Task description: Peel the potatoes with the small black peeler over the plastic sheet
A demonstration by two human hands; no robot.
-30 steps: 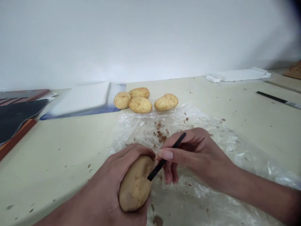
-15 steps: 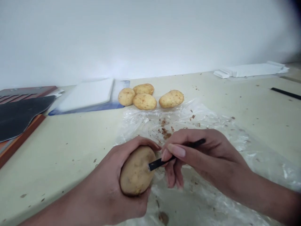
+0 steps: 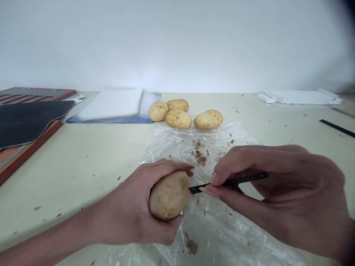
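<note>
My left hand (image 3: 138,207) is wrapped round a brown potato (image 3: 169,195), its face turned toward me. Pinched between thumb and fingers of my right hand (image 3: 277,195) is a thin, flat black strip-like tool (image 3: 195,189), perhaps a small blade; its kind is not clear. The strip's tip is at the potato's right side; whether it touches is hard to see. Beneath both hands lies a crumpled clear plastic sheet (image 3: 222,236) with brown scraps (image 3: 200,157) on it.
Several potatoes rest behind the sheet, the rightmost potato (image 3: 208,119) a little apart. At back left are a white pad (image 3: 111,103) and a black mat (image 3: 33,120) over a red-brown board (image 3: 36,147). Folded white paper (image 3: 299,97) and another black strip (image 3: 337,128) lie right.
My right hand has moved right and nearer the camera, drawing the tool's tip from the potato's face to its right side. The potato is turned slightly in my left hand. The view has shifted.
</note>
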